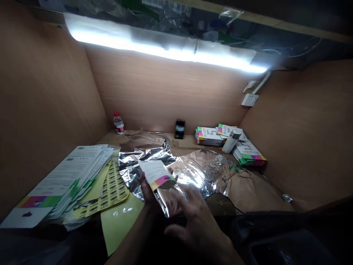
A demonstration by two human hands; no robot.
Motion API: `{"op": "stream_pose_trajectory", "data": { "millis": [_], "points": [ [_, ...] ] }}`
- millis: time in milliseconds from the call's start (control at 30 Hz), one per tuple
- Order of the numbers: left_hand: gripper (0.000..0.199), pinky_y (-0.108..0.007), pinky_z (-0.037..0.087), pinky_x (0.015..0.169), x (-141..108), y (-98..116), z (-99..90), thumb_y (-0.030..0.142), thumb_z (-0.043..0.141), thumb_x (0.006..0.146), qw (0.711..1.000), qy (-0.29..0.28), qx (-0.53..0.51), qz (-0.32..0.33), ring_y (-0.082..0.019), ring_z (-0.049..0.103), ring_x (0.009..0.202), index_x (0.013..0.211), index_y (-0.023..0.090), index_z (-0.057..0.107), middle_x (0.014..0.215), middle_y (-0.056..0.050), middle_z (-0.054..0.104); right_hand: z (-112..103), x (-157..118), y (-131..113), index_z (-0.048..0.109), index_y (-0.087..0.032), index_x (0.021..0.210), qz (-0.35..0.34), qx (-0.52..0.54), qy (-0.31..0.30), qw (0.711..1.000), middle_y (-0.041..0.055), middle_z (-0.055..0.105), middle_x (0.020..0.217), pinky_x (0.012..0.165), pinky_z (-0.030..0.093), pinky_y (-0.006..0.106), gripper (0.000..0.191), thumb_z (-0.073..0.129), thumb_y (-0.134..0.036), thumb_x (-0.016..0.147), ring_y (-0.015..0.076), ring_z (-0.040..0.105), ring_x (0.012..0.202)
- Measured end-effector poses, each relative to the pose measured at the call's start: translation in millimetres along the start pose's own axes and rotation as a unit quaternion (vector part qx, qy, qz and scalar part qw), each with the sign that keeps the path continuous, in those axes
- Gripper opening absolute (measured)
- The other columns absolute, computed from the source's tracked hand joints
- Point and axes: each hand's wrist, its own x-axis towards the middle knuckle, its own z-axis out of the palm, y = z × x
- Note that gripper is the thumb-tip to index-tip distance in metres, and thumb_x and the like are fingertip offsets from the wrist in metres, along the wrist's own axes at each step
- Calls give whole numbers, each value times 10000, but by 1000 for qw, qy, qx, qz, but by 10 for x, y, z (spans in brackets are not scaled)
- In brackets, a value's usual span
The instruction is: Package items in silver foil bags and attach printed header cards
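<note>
My left hand (pixel 150 193) grips a silver foil pouch (pixel 168 201) from below, and a white card with a rainbow-coloured band (pixel 156 173) sticks out of the pouch's mouth. My right hand (pixel 195 217) is spread just in front of the pouch, its fingers apart and close to the foil. Behind both hands lies a heap of loose foil pouches (pixel 204 173). To their left are a fanned stack of printed white cards (pixel 74 180) and a yellow sheet of barcode labels (pixel 110 191).
Plywood walls enclose the bench on three sides, with a lit LED bar (pixel 165 48) above. At the back stand a water bottle (pixel 118 124), a pixelated dark object (pixel 179 129) and a metal flask (pixel 231 141). Stacks of colourful cards (pixel 209 136) sit at the back right.
</note>
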Motion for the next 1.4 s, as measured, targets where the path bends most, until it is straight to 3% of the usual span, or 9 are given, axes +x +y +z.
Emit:
{"op": "stream_pose_trajectory", "data": {
  "millis": [233,400,567,667,733,833,967,1133,1400],
  "points": [
    [725,-502,613,905,-26,-95,106,702,654,813,999,-1,-22,-50,-357,727,999,1264,136,633,1115,-171,731,120,-53,100,632,-106,1328,-153,-116,51,980,117,708,1010,697,537,371,338,552,-111,1000,259,611,881],
    [689,-533,605,928,1,-140,77,697,610,854,998,34,-38,-34,-341,733,1013,1314,185,599,1093,-146,726,220,-68,27,556,-56,1415,-139,-86,35,986,150,683,1084,792,579,371,426,521,-62,990,271,604,978],
    [737,-546,599,947,42,-265,100,768,524,850,998,14,21,-51,-361,713,1087,1288,184,622,1117,-158,727,290,14,-35,670,-153,1124,-43,-44,-53,997,129,658,1109,849,578,395,205,505,-125,1005,281,601,1032],
    [676,-544,567,1003,124,-186,88,672,559,867,982,31,187,16,-385,671,1183,1274,137,629,1172,-169,722,325,8,31,654,-183,1149,8,-37,-83,996,120,651,1172,945,549,439,194,504,-229,1035,284,597,1080],
    [579,-522,471,1127,220,-37,53,505,639,877,929,78,335,137,-366,575,1336,1348,172,587,1315,-138,681,386,-107,103,643,-176,1202,23,-38,-99,994,121,651,1207,1015,515,460,229,527,-275,1031,287,592,1117],
    [580,-509,268,1259,430,136,-10,407,617,936,767,59,579,269,-318,348,1525,1478,241,495,1562,-105,508,556,-386,188,615,-155,1291,-15,-39,-108,993,129,644,1273,1068,477,453,322,594,-267,989,291,575,1190],
    [489,-607,254,1232,750,-59,-97,448,527,995,540,-124,808,200,-372,356,1518,1423,225,601,1589,-151,483,756,-694,202,653,-184,923,-36,-7,-23,999,67,667,929,810,527,391,118,546,-155,963,234,618,881],
    [574,-697,73,1228,934,-504,-285,436,618,940,479,-165,850,144,-430,229,1557,1468,217,566,1631,-161,413,754,-829,300,646,-162,1093,5,-15,110,994,158,665,1162,944,529,487,148,572,-230,984,303,629,1110],
    [692,-599,11,1269,828,-544,-343,489,579,962,362,-180,898,175,-390,153,1584,1559,162,450,1681,-161,315,766,-945,650,452,-81,1474,25,-27,37,999,225,556,1474,1141,439,545,552,604,-308,994,341,452,1437]
  ]
}}
